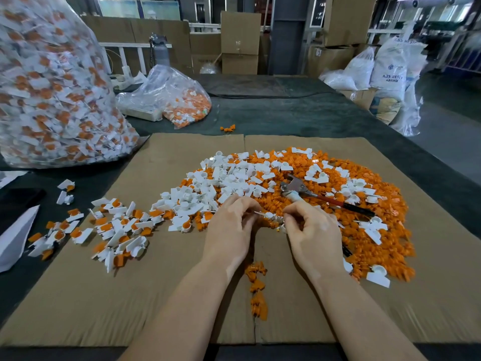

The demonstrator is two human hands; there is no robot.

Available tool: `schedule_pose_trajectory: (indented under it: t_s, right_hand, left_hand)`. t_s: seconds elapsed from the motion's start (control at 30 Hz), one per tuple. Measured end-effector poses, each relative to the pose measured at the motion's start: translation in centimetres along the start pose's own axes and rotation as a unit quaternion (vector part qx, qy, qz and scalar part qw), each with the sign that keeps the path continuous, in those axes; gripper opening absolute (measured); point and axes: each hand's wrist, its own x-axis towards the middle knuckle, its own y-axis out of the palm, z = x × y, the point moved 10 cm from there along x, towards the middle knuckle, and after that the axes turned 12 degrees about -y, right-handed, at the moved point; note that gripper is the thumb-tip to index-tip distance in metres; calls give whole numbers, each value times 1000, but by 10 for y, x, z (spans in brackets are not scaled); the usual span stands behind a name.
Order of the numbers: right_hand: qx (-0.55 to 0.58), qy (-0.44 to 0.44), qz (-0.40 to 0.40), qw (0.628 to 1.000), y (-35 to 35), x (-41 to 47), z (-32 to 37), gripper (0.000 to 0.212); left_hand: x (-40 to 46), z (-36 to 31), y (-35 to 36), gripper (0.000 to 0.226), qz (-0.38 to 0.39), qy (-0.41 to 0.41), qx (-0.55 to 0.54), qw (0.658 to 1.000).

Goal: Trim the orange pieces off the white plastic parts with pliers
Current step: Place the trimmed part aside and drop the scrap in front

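Observation:
My left hand point(230, 225) and my right hand point(311, 230) meet over the cardboard sheet point(166, 295). Between their fingertips they pinch one small white plastic part point(270, 217) with a thin stem. The red-handled pliers point(307, 192) lie on the heap behind my right hand, and no hand holds them. That heap point(369, 230) is orange offcuts mixed with white trimmed parts point(223, 181). To the left lie untrimmed white parts with orange pieces point(114, 225).
A big clear bag point(52, 87) full of white and orange parts stands at the back left. A smaller open bag point(182, 100) lies behind the cardboard. A line of orange scraps point(257, 290) lies between my forearms. Cardboard boxes and white sacks stand beyond the table.

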Motion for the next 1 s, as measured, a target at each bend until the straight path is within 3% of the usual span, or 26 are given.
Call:
schedule_pose_trajectory:
  t_s: [0.33, 0.63, 0.87, 1.0]
  right_hand:
    - [7, -4, -17, 1000, -5, -1, 2, 7]
    - [12, -7, -15, 1000, -5, -1, 2, 6]
    - [12, -14, -8, 1000, -4, -1, 4, 6]
    - [21, -36, -12, 999, -5, 0, 10, 7]
  left_hand:
    - [0, 0, -4, 11, 0, 0, -49, 999]
    - [0, -4, 6, 14, 48, 22, -37, 998]
    - [-2, 1, 13, 7, 74, -6, -31, 997]
    - [-1, 5, 16, 15, 86, -27, -11, 996]
